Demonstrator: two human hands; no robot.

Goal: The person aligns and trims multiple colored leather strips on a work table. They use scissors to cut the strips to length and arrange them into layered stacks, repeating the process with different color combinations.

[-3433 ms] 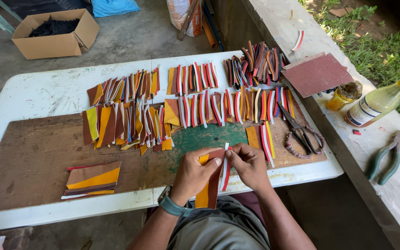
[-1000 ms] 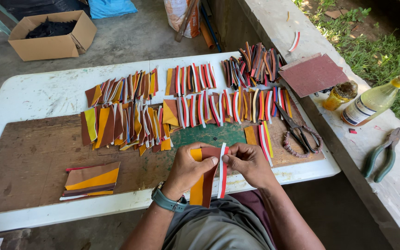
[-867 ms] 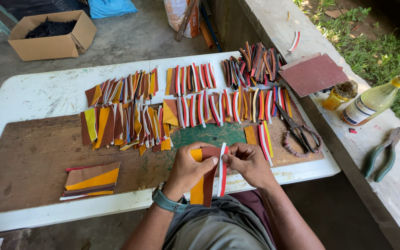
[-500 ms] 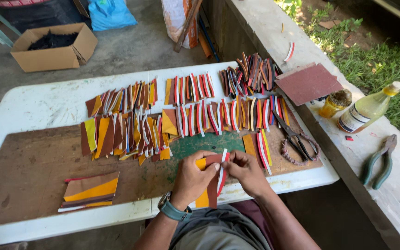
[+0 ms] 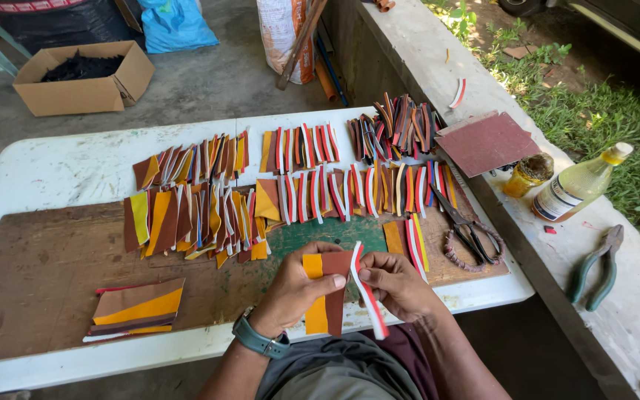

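Left hand (image 5: 294,292): clamped on flat orange and brown strip pieces (image 5: 325,296), above the table edge.
Right hand (image 5: 398,285): pinching thin curved red-and-white strip (image 5: 368,300) beside them.
Handling: probably light, bendy; hold near top ends.

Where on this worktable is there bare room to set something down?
Bare brown board left of the small stack, and white table at the far-left corner. Crowded: the strip rows across the middle, and the scissors at right.

The strips (image 5: 335,296) are orange, brown, red and white. The worktop (image 5: 61,167) is white, with a brown board (image 5: 31,281).
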